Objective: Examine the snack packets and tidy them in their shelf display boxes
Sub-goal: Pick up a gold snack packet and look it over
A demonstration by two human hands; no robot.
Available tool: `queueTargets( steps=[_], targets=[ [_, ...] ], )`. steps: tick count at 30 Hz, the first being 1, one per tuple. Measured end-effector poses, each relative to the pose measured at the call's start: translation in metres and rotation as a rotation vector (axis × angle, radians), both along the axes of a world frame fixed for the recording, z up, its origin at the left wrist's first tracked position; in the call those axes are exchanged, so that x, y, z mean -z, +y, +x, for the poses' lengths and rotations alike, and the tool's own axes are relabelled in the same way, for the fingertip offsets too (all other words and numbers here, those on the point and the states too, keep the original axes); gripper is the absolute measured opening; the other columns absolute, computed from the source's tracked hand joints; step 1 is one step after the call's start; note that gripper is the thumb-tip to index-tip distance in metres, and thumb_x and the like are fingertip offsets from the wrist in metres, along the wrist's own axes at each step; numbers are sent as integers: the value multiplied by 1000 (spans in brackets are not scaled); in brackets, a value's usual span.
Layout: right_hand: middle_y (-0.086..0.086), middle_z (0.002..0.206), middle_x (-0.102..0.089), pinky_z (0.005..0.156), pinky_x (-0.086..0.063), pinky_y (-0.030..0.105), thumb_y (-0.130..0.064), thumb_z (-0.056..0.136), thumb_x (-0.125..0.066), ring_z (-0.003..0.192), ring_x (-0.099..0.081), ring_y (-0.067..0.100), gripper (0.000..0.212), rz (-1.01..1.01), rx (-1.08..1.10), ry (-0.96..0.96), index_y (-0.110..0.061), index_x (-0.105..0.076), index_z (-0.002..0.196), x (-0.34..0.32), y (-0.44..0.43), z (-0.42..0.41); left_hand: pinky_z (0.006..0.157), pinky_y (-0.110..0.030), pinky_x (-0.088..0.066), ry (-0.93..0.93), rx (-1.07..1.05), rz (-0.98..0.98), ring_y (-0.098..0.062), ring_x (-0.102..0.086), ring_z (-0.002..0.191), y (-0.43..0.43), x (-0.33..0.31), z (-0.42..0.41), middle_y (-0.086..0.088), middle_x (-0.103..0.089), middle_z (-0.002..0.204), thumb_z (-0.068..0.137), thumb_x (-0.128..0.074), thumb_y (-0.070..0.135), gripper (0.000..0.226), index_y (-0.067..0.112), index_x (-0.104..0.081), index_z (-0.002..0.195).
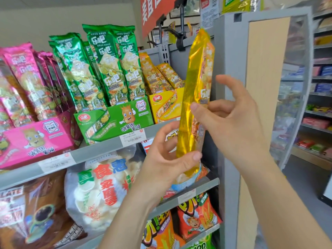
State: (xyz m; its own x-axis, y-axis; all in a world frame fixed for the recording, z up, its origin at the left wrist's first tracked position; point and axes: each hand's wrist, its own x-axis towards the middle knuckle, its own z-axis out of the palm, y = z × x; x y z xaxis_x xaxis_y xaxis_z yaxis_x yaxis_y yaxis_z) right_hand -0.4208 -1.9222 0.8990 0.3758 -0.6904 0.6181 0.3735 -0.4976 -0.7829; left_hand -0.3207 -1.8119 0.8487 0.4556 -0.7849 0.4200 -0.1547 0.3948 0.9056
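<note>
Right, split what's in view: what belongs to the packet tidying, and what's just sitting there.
Job:
yellow packet
yellow box
green packets
green box
pink packets
pink box

Just there:
bag of white crackers
brown bag
orange bags
price tags
red sign

Both forearms bare, raised in front of the chest. Left forearm rises from bottom centre; right forearm comes in from lower right.

Left hand: palm toward camera, thumb laid across the lower end of the upright yellow packet, fingers curled behind it.

Right hand: thumb pinches the packet's middle against bent fingers; index finger lifted free.
</note>
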Motion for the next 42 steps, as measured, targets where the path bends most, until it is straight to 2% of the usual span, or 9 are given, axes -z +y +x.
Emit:
queueTargets(
  steps=[7, 12, 14, 18, 23, 28, 32, 37, 42],
  targets=[
    [-2, 71, -70, 56, -47, 9, -32, 77, -81, 62, -67, 2, 70, -38, 85, -61, -22, -48, 138, -6, -6, 5, 75, -25, -56, -95, -111, 25, -19, -72, 93, 4, 3, -9, -1, -74, 105, 80, -74, 5, 57, 33, -52, 124],
    [-2, 78, -68, 58, -51, 15, -27, 81, -78, 62, -65, 6, 44, -80, 57, -63, -31, -56, 119, -7, -9, 10, 69, -24, -58, -384, -366, 125, -7, -73, 75, 1, 5, -10, 28, -69, 90, 87, -64, 8, 75, 72, -40, 119],
    [0, 87, -70, 65, -60, 32, -23, 85, -75, 69, -70, 13, 43, -66, -65, -52, -38, -51, 116, -8, -10, 10, 76, -33, -59, -563, -475, 182, -8, -72, 76, 1, 6, -5, 17, -70, 84, 86, -62, 19, 80, 78, -25, 125],
    [-2, 90, -74, 62, -61, 45, -16, 88, -72, 72, -73, 16, 44, -106, -190, -14, -41, -45, 111, -14, -15, 9, 70, -40, -55, -839, -624, 251, -19, -71, 77, 0, 8, 2, 0, -70, 77, 86, -70, 28, 79, 45, -24, 149],
    [-3, 88, -75, 59, -60, 40, -15, 85, -75, 66, -72, 21, 48, -182, -177, -90, -40, -45, 113, -29, -19, 12, 70, -34, -50, -902, -638, 256, -7, -63, 68, -3, -18, 9, 12, -64, 66, 82, -75, 35, 78, 39, -31, 146],
    [0, 103, -69, 70, -59, 37, -6, 82, -74, 81, -71, 16, 57, -379, -135, -286, -30, -38, 118, -66, -29, 21, 83, -36, -54, -1059, -702, 54, -7, -62, 96, -8, -79, 18, 10, -65, 111, 93, -58, 38, 52, 27, -45, 142],
    [-3, 107, -66, 76, -58, 46, -11, 82, -76, 91, -70, 17, 56, -488, -103, -350, -37, -39, 115, -84, -42, 39, 81, -20, -54, -851, -615, -216, 4, -62, 96, -20, -149, 16, 11, -58, 118, 91, -57, 38, 55, 32, -38, 142],
    [-33, 101, -61, 81, -55, 36, -26, 83, -74, 92, -63, 0, 55, -518, 66, -185, -41, -39, 123, -86, -60, 64, 86, -46, -56, -901, -469, -223, -16, -69, 92, -47, -204, 22, 2, -65, 110, 90, -64, 26, 53, 34, -38, 136],
    [10, 95, -71, 61, -40, 34, -28, 89, -68, 86, -65, 39, 59, -678, 298, 151, -19, -35, 137, -79, -81, 83, 79, -46, -56, -876, -738, -45, -32, -66, 92, -91, -207, 53, -5, -65, 98, 89, -66, 20, 39, 15, -46, 123]
  ],
)
